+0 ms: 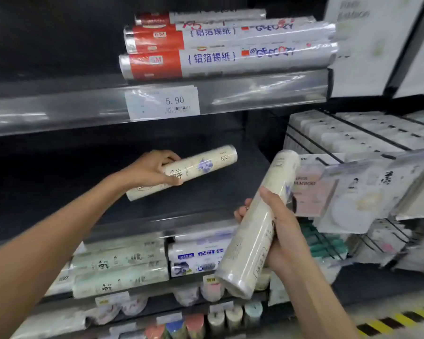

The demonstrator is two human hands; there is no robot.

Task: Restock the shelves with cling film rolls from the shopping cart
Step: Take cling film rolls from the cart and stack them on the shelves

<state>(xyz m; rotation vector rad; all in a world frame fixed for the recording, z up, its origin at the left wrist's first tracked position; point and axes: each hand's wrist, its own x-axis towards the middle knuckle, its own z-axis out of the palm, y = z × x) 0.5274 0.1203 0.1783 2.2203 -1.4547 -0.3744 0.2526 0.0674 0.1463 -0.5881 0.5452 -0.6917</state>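
My left hand [154, 168] grips a cream cling film roll [201, 163] with a blue flower print, holding it nearly level inside the dark middle shelf [59, 192], its right end pointing up and right. My right hand [277, 223] grips a second cream cling film roll [255, 228], tilted steeply, in front of the shelf edge. The shopping cart is out of view.
Three red-and-silver foil rolls [225, 57] lie stacked on the upper shelf above a 5.90 price tag [163, 102]. Pale green rolls [120, 267] and a white boxed pack [196, 255] fill the shelf below. Hanging packets [367, 189] crowd the right.
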